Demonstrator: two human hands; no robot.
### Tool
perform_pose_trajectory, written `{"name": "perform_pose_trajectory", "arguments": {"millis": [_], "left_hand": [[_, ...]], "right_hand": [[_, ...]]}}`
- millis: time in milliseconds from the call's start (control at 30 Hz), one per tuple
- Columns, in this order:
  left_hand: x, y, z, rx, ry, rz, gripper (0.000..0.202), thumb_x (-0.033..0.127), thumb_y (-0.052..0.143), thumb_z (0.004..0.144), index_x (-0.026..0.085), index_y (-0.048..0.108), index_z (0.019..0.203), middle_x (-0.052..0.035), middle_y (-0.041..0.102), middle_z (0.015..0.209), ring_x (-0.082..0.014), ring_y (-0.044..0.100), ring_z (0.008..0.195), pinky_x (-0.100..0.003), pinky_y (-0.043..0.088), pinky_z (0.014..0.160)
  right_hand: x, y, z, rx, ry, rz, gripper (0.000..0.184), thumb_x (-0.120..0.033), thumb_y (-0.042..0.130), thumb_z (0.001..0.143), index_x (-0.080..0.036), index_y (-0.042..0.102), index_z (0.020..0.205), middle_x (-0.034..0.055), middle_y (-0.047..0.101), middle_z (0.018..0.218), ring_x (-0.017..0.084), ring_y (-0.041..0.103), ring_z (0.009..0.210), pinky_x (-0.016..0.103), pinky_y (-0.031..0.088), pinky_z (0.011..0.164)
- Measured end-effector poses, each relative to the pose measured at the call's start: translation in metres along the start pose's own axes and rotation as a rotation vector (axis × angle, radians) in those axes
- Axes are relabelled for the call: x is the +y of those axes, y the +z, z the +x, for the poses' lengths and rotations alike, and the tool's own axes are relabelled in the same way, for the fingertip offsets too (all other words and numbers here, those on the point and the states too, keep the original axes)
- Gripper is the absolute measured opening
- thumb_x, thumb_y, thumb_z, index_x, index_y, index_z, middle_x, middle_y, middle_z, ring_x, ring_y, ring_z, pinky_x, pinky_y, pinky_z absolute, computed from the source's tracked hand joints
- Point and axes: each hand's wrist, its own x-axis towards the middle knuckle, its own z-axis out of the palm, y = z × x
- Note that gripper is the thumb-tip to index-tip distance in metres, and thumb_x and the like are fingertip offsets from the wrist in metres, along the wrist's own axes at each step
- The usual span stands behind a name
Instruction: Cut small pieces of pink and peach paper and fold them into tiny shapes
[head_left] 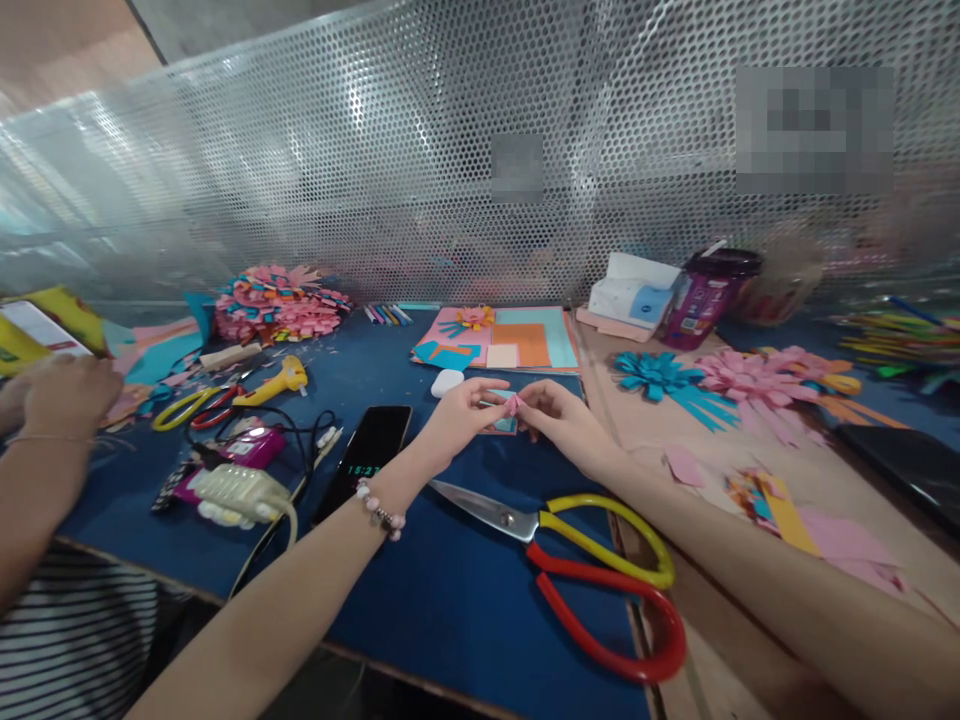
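Observation:
Between the fingertips of both my hands is a small piece of pink paper (514,404), pinched from either side. My left hand (469,408) closes on its left edge, with a beaded bracelet at the wrist. On the other side my right hand (553,412) grips it with thumb and forefinger. Beneath the fingers lies a small light-blue paper (501,424), partly covered. Large scissors (525,525) with one yellow and one red handle rest just below my hands, blades pointing left. A white rounded case (448,383) sits beside my left hand.
A phone (375,450) lies left of my hands; a yellow glue gun (274,383) and power strip (240,490) with cords are farther left. Stacked coloured paper (559,335) is behind. Paper flowers (649,375) and a purple cup (705,300) stand right. Another person's hands (67,395) are far left.

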Motion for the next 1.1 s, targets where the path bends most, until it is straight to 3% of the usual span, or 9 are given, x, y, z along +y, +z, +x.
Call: {"name": "perform_pose_trajectory", "arguments": {"millis": [533,1100], "left_hand": [[0.003,0.002,-0.001,-0.013,0.012,0.02,0.041,0.031,0.066,0.072,0.014,0.057,0.109,-0.0096,0.065,0.092,-0.0143,0.061,0.078,-0.024,0.049,0.063],[0.009,0.003,-0.004,-0.03,-0.01,0.0,0.04,0.031,0.067,0.072,0.013,0.059,0.106,-0.0106,0.065,0.095,-0.0156,0.062,0.082,-0.027,0.051,0.068]], "right_hand": [[0.015,-0.004,0.004,-0.041,-0.013,0.076,0.024,-0.04,0.059,0.079,-0.018,0.051,0.087,-0.0014,0.057,0.069,0.011,0.055,0.061,0.023,0.043,0.05],[0.005,-0.003,0.003,-0.042,0.073,0.128,0.027,-0.04,0.063,0.075,-0.018,0.051,0.086,-0.0024,0.057,0.067,0.01,0.053,0.055,0.021,0.04,0.046]]}}
